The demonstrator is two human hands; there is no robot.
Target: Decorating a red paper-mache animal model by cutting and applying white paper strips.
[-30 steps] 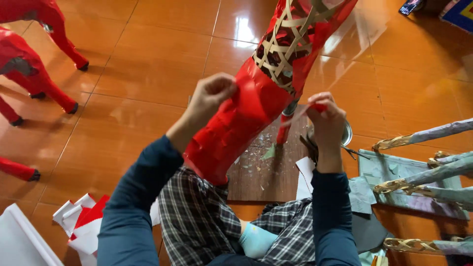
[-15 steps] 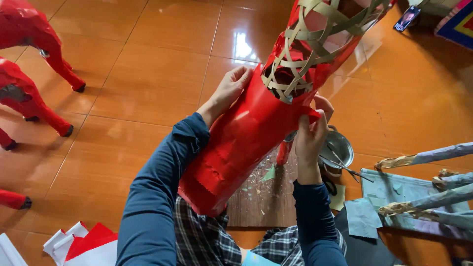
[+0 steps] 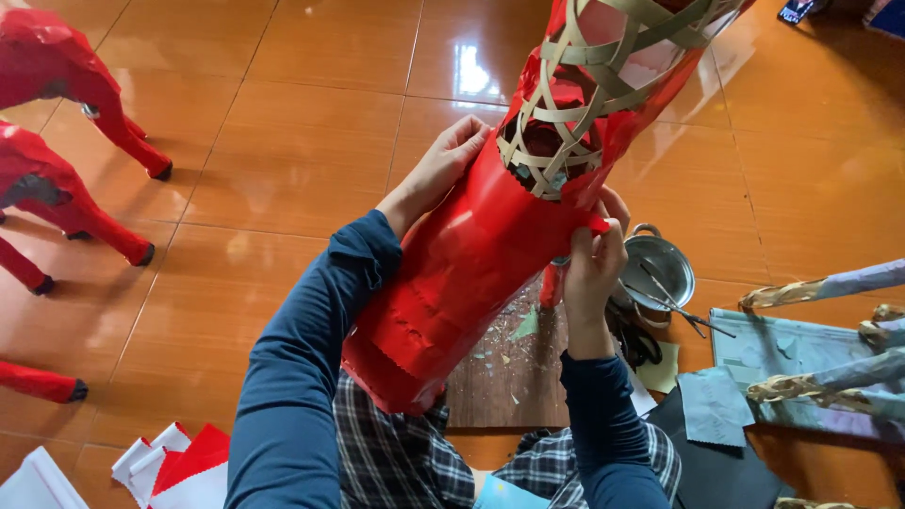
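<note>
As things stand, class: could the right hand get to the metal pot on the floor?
Probably yes. The pot sits just right of the right hand, with nothing between them, though that hand now presses red paper onto the woven frame and would have to let go.

Red-papered bamboo frame (image 3: 490, 236) now lower toward the lap, both hands (image 3: 438, 170) farther up its sides.

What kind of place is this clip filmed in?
Probably a home craft workshop, with work done on the floor. Glossy orange floor tiles, finished red paper animal figures standing at the side, and a woven bamboo frame being covered in red paper point that way.
</note>
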